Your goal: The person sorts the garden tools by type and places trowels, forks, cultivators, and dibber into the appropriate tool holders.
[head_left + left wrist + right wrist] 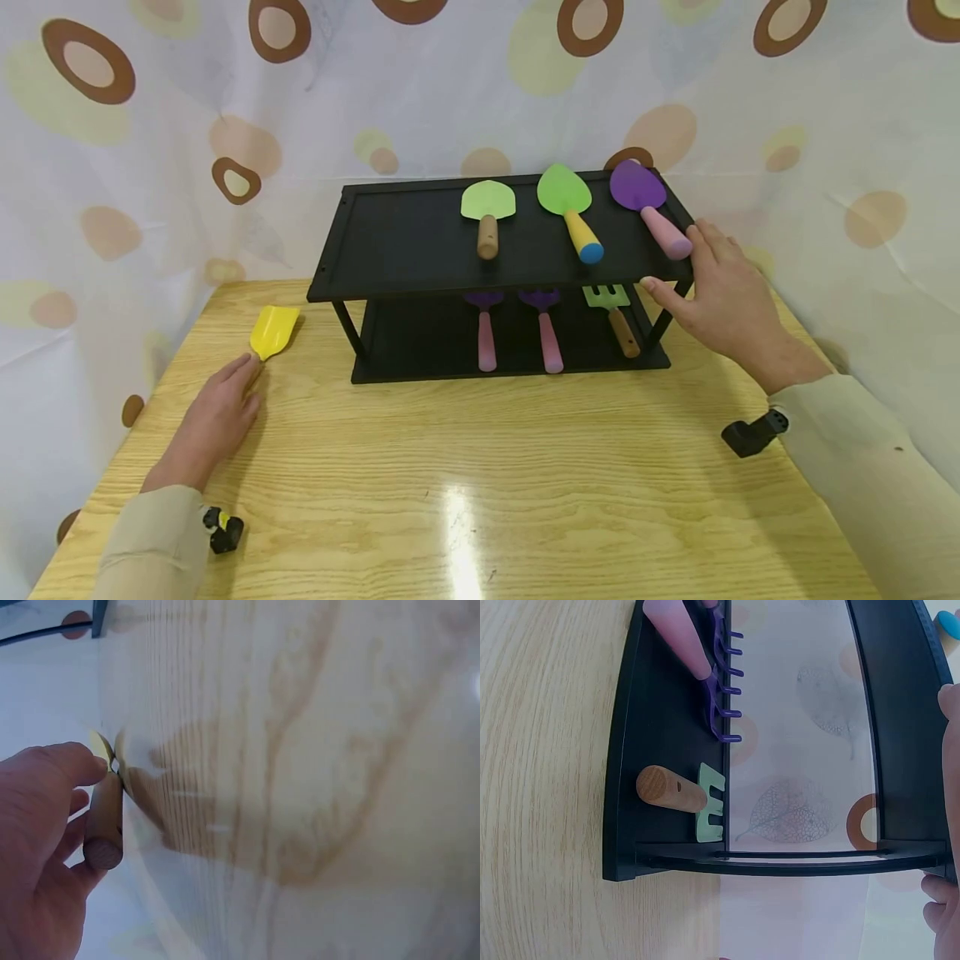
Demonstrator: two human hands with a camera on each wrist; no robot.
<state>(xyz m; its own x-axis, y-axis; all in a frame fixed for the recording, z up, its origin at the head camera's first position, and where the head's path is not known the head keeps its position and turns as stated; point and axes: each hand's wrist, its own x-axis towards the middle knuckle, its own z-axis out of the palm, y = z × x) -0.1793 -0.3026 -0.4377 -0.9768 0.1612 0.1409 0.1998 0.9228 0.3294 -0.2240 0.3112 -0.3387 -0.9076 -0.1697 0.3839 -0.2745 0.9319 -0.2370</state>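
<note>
My left hand point(217, 417) pinches the wooden handle point(105, 821) of a small yellow garden shovel point(274, 330) at the table's left side. The blade points away from me. With thumb at the front edge and fingers at the right side, my right hand point(731, 304) grips the top shelf's front right corner on a black two-tier rack point(397, 287). Close to those fingers lies a purple trowel point(637, 185) with a pink handle. Left of it on the top shelf are a green trowel point(563, 192) with a yellow handle and a pale green wooden-handled shovel point(488, 201).
On the lower shelf lie two purple hand rakes with pink handles point(487, 342) point(551, 342) and a green fork point(711, 802) with a wooden handle. A patterned curtain point(450, 92) hangs behind the wooden table point(420, 467).
</note>
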